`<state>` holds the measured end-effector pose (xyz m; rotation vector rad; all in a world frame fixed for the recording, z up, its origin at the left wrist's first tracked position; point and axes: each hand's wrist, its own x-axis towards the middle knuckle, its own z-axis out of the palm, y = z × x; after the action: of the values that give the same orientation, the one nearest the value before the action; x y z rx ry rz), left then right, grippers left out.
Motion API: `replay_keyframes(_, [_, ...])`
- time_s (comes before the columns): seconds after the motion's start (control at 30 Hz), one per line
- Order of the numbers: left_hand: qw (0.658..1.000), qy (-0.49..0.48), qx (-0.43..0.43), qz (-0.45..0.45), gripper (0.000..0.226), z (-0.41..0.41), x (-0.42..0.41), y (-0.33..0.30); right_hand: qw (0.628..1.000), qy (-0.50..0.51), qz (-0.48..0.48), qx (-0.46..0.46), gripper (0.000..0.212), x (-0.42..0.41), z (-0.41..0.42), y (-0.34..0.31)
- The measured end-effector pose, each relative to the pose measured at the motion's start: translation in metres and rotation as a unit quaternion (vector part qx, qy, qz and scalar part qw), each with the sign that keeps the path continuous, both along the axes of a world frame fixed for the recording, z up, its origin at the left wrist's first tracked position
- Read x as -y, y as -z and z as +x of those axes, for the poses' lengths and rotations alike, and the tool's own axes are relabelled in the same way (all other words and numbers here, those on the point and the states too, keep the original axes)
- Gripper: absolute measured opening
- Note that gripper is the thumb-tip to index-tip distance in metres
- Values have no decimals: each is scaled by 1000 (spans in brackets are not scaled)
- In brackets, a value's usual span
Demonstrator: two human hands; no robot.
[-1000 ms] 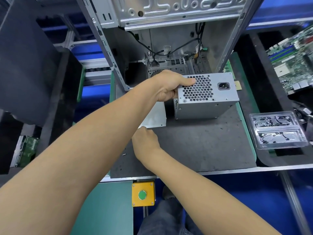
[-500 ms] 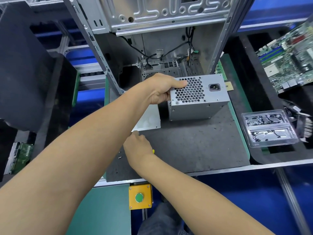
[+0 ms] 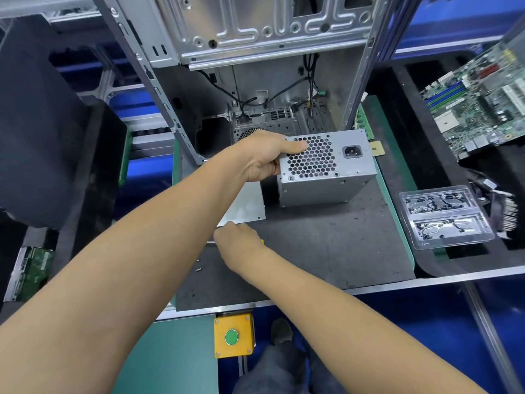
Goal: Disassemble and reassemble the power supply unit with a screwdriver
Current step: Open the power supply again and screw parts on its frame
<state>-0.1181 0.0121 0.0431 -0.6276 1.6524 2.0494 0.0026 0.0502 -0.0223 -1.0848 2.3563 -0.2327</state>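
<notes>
- Since the earlier frame, your right hand (image 3: 238, 241) has closed further over the screwdriver handle; only a sliver of yellow handle (image 3: 262, 242) and a short length of metal shaft (image 3: 210, 243) show past the fist.
- Your left hand (image 3: 262, 155) grasps the power supply unit (image 3: 326, 169) at its left end, thumb laid across the honeycomb fan grille (image 3: 312, 159), fingers wrapped behind the housing.
- Power supply unit: it stands on the dark grey work mat (image 3: 326, 251), grille and power inlet socket (image 3: 352, 151) facing up, directly in front of the open computer chassis (image 3: 255, 38).
- Edges: the left end of the unit is near a flat white metal plate (image 3: 250, 206) lying on the mat; the right top corner is just beside a small tan tag (image 3: 376, 148).
- Open room: bare mat extends in front of the unit toward the bench's aluminium front rail (image 3: 426, 280) and to its right as far as the green bench edge (image 3: 397, 223).
- Two small dark screws (image 3: 198, 265) lie on the mat left of your right wrist.
- Right of the mat: a clear plastic compartment tray (image 3: 446, 217) with small parts, and a motherboard (image 3: 477, 103) on black foam beyond it.
- Below the rail: a yellow box with a green push button (image 3: 231, 336).
</notes>
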Motion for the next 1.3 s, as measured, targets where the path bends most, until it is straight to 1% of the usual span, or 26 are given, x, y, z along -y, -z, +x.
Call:
replay_keyframes(0.17, [1000,0,0,1,3,1,0,-1,999,-46,-2,-2,23,-1,-7,2])
replay_keyframes(0.33, [1000,-7,-4,0,4,2,0,0,999,-31,3,10,19,-16,-13,10])
replay_keyframes(0.53, [1000,-8,-5,-1,4,0,-1,-1,999,44,-30,0,7,-83,-36,22])
replay_keyframes(0.7, [1000,-8,-7,0,6,-1,-1,0,986,146,-79,1,13,-146,-66,21])
replay_keyframes(0.83, [1000,-19,-8,7,4,0,-2,2,983,147,-108,-7,24,-171,-68,20])
replay_keyframes(0.9, [1000,-26,-11,9,2,1,-3,2,973,164,-161,-32,23,-182,-66,20])
replay_keyframes(0.97, [1000,-28,-12,8,3,2,-3,2,956,193,-204,-85,19,-193,-62,22])
replay_keyframes(1.03, [999,-31,-11,8,3,3,-4,1,945,221,-205,-126,17,-203,-58,25])
replay_keyframes(1.07, [999,-32,-11,7,3,3,-3,1,943,238,-196,-128,15,-207,-57,26])
replay_keyframes(1.13, [999,-33,-9,5,3,4,-4,0,936,282,-191,-84,12,-212,-55,30])
replay_keyframes(1.2, [999,-34,-9,6,3,4,-4,0,928,313,-202,-3,19,-215,-55,32])
replay_keyframes(1.23, [999,-35,-9,7,3,5,-5,0,934,302,-190,29,21,-215,-53,33])
replay_keyframes(1.27, [999,-38,-10,7,3,5,-5,0,948,271,-165,36,20,-214,-52,34])
replay_keyframes(1.3, [999,-40,-9,8,3,6,-5,-1,962,235,-138,24,17,-212,-50,36])
